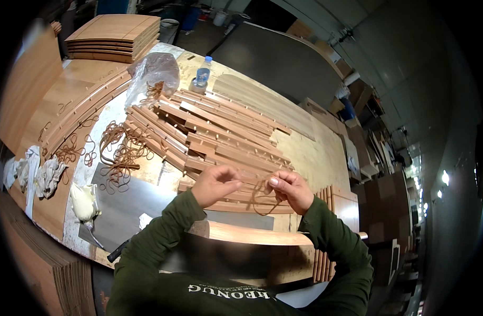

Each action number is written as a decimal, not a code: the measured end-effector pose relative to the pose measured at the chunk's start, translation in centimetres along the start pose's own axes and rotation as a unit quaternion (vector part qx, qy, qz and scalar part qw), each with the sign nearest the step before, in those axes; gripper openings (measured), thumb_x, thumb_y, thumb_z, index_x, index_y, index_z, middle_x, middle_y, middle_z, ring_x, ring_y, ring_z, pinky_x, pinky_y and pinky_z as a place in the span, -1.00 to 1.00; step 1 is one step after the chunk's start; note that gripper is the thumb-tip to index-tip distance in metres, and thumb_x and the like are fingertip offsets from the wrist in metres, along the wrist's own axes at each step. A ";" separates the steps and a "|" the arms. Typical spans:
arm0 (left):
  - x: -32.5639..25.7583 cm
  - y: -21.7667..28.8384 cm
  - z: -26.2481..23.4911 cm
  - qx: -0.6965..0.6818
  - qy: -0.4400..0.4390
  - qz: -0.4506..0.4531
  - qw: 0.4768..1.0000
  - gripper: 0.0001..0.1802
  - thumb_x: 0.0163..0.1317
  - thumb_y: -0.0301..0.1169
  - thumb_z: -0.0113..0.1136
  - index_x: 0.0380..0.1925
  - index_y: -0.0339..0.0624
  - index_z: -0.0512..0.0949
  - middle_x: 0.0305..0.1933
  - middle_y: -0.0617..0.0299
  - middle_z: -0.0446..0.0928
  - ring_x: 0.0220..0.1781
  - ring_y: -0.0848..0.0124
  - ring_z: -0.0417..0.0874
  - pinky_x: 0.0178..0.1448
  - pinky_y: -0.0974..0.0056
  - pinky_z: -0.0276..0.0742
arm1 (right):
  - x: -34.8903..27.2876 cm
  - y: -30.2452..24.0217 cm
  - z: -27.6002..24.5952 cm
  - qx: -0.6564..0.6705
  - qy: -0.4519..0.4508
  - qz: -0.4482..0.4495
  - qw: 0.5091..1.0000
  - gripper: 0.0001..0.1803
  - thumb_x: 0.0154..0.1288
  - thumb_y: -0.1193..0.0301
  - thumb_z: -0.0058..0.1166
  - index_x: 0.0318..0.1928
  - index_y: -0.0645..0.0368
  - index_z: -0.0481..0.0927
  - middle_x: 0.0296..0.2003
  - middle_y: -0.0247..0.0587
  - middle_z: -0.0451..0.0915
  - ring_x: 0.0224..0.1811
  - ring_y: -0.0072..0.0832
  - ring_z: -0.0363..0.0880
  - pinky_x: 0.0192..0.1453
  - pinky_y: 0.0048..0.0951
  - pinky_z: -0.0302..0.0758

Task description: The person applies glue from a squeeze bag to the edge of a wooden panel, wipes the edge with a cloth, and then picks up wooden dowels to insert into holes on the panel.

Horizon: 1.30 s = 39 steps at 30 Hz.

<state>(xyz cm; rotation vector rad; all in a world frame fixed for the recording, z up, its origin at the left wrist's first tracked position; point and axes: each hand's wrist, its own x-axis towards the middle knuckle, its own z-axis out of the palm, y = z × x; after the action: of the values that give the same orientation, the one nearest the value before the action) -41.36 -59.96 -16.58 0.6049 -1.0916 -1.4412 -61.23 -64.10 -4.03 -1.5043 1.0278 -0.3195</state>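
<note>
Bands (262, 196) of thin brown rubber hang in loops between both hands, above a curved wooden strip (252, 234) at the near table (310, 152) edge. Left hand (216, 184) has its fingers (228, 173) curled, pinching the bands at thumb and forefinger. Right hand (291, 190) pinches the other end, fingers bent close, thumbnail up. Behind lies a stack of slotted wooden slats (215, 131), with more loose brown bands (123, 152) scattered to the left. A clear plastic bag (153, 73) holding bands sits farther back, beside a clear bottle (202, 73) with a blue cap. White rags (41, 174) lie at the left edge.
</note>
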 end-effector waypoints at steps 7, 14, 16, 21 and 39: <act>-2.2 2.5 -0.3 -0.323 0.016 0.098 0.941 -0.84 0.05 -0.35 0.06 -0.61 -0.15 0.39 -0.40 0.14 0.48 -0.21 0.31 0.50 0.16 0.12 0.31 | 0.1 0.0 0.0 0.038 -0.065 0.020 0.997 -0.77 0.29 0.30 -0.04 -0.48 0.12 0.42 -0.63 -0.52 0.22 -0.62 -0.74 0.10 -0.54 -0.66 0.14; -4.7 3.7 -4.4 -0.341 0.105 0.028 0.934 -0.83 0.23 -0.35 0.04 -0.45 -0.22 0.44 -0.82 0.47 0.17 -0.84 0.71 0.01 -0.68 0.53 -0.03 | 0.6 0.9 -2.1 0.063 0.006 0.010 0.998 -0.76 0.28 0.28 -0.03 -0.50 0.10 0.40 -0.67 -0.53 0.21 -0.65 -0.72 0.12 -0.54 -0.64 0.13; -5.7 3.7 -6.7 -0.050 0.056 0.056 0.996 -0.79 0.22 -0.29 0.09 -0.47 -0.20 0.47 -0.75 0.44 0.26 -0.77 0.67 0.21 -0.64 0.51 0.13 | 1.0 0.0 -1.0 0.002 -0.011 0.012 1.000 -0.75 0.28 0.26 -0.02 -0.49 0.11 0.45 -0.61 -0.52 0.30 -0.57 -0.75 0.21 -0.48 -0.66 0.19; -5.3 3.0 -4.3 0.105 -0.037 -0.105 0.988 -0.72 0.16 -0.19 0.18 -0.49 -0.18 0.49 -0.62 0.38 0.36 -0.59 0.63 0.36 -0.53 0.45 0.31 | -0.4 0.4 -0.4 -0.087 -0.088 0.032 0.992 -0.77 0.26 0.35 0.04 -0.18 0.25 0.57 -0.31 -0.32 0.57 -0.24 -0.64 0.46 -0.16 -0.58 0.39; -12.6 -10.3 -25.0 0.662 0.458 -0.138 0.577 -0.71 -0.05 -0.23 0.25 -0.38 -0.18 0.54 -0.42 0.04 0.55 -0.40 0.05 0.56 -0.25 0.08 0.46 | 0.2 -0.6 -0.1 0.023 -0.045 0.067 0.996 -0.63 0.21 0.23 0.09 -0.01 0.10 0.44 -0.50 -0.41 0.49 -0.60 -0.77 0.25 -0.52 -0.74 0.15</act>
<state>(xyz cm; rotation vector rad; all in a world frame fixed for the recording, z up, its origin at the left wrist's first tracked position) -22.21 -55.89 -39.13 2.3446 -1.0028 -0.0207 -60.98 -64.35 -3.57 -1.3880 1.0367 -0.1784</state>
